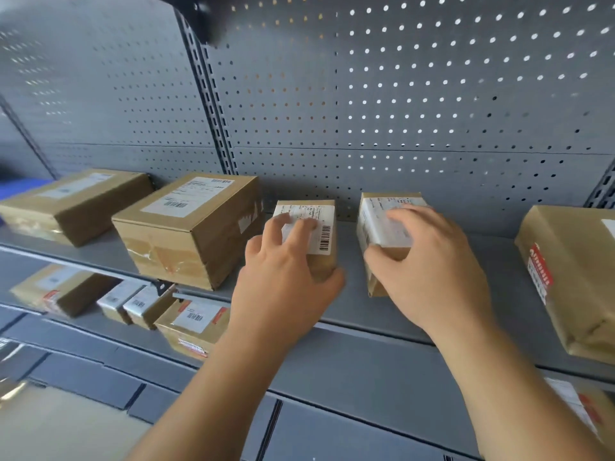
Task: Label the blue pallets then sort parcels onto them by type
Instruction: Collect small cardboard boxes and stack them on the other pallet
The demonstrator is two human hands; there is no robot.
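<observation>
Far left on grey metal shelf (352, 304): flat brown cardboard box (75, 204), then bigger taped brown carton (189, 227), both label-up so you read type at a glance. Your left hand (286, 277) clamps small brown barcode-labelled parcel (321, 227), fingers over top, thumb round front corner. Your right hand (429, 264) grips small brown paper-wrapped parcel (379, 224) likewise, near the first but apart. Probably you are taking same-type pair together. Blue pallets not clearly in view.

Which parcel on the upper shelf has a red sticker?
The brown-paper parcel at the far right end; the other four on that shelf show only white labels.
</observation>
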